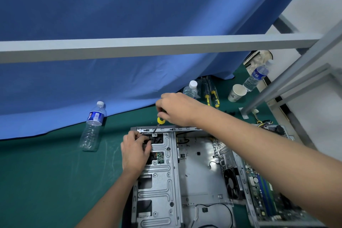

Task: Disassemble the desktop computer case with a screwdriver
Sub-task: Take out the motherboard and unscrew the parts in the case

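Head cam: my right hand [175, 108] is wrapped tight round the screwdriver [158, 124], tip down on a tab at the far-left corner of the case [159, 172] on the desk [55, 181], left hand [134, 151] pinching the black part beside it prob to steady it, tho the screw itself is too small to make out & the case runs off frame at the bottom.

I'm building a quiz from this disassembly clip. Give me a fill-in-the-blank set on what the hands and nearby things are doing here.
1. The right hand grips a screwdriver whose handle collar is ____.
2. The left hand rests on the metal ____ of the case, beside the screwdriver tip.
3. The bottle left of the case lies on a ____ mat.
4. Between two other bottles stands a paper ____.

Missing words: yellow; bracket; green; cup
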### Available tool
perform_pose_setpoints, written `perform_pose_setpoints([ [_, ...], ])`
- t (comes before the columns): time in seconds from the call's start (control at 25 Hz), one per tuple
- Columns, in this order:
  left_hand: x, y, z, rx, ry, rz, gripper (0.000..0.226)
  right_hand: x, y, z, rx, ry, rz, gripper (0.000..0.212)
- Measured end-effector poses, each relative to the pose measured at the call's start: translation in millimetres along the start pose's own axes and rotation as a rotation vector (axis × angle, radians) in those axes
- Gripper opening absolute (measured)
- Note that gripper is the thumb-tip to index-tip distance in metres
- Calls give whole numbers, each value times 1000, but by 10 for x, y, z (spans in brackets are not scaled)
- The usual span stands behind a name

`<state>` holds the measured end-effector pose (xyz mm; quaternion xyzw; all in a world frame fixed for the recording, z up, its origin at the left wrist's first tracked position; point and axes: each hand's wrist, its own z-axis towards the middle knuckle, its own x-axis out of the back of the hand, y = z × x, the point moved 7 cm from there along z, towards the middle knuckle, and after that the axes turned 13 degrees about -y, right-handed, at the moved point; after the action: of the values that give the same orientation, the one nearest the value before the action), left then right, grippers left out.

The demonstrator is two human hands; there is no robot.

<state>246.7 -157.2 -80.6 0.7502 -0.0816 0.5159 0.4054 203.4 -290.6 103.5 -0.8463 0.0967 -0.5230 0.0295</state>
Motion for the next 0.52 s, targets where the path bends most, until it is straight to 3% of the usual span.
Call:
perform_pose_setpoints([
  [0.28,-18,47,84,94,-34,-18,17,-131,86,-37,-43,-14,49,21],
  [0.52,-42,6,70,53,7,1,16,-142,112,20,-36,-53,73,19],
])
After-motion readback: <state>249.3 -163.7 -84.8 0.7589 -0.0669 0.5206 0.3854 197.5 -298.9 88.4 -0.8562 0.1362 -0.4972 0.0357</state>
